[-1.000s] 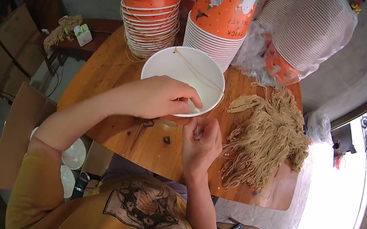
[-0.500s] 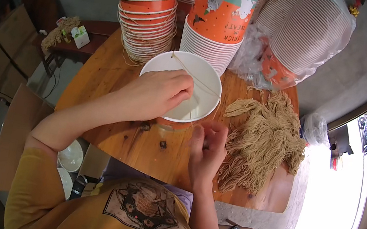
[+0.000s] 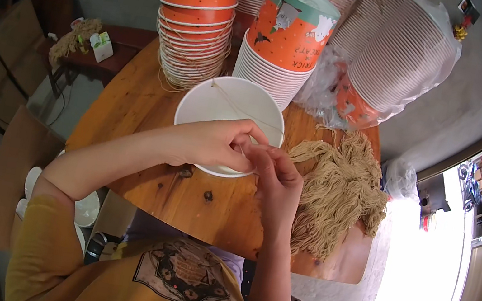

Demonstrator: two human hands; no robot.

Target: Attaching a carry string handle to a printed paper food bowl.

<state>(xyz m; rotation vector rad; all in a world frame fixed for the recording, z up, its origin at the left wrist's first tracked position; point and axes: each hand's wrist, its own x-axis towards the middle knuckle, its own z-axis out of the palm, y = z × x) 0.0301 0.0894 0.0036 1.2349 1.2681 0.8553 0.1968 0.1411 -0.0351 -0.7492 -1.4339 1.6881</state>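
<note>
On the round wooden counter (image 3: 151,117), near its middle: one white paper bowl (image 3: 222,106), open side up, a single thin tan string (image 3: 241,108) stretched across its mouth from the far rim toward the right rim.

My left hand (image 3: 214,143): lies over the near rim of the bowl, fingers curled, pinching at the rim where the string comes down. My right hand (image 3: 277,178): touching the left at that same spot, fingertips closed on what I take to be the string's end; the pinch itself is too small to make out.

Toward the right edge of the counter: a loose heap of tan strings (image 3: 338,191), large, just beside my right hand.

Along the far edge: two stacks of orange printed bowls (image 3: 195,23), nested, the left one with strings showing at its rims; further bowl stacks in clear plastic sleeves (image 3: 404,56), leaning.

Progress, as I judge it: this bowl has one end fixed and the other being fastened. The big heap and the sleeved stacks suggest most of the lot remains.
</note>
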